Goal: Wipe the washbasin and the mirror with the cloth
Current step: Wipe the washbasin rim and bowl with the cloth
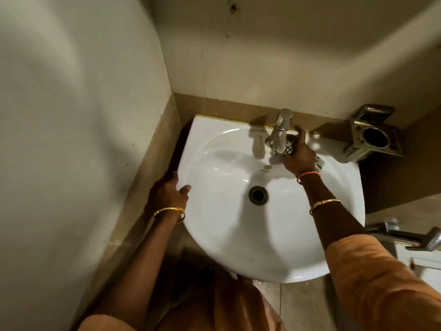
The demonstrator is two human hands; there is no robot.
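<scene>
Head view: right hand on the cloth, hard against the tap.
I see its fingers curled round the dark netted cloth, at the back rim of the washbasin; tap base sits just left of the fingertips. Left hand grips the left rim, thumb inside. Mirror out of view.

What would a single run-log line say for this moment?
left hand: grips washbasin left rim | right hand: holds dark cloth beside tap | drain: open | mirror: out of view
</scene>
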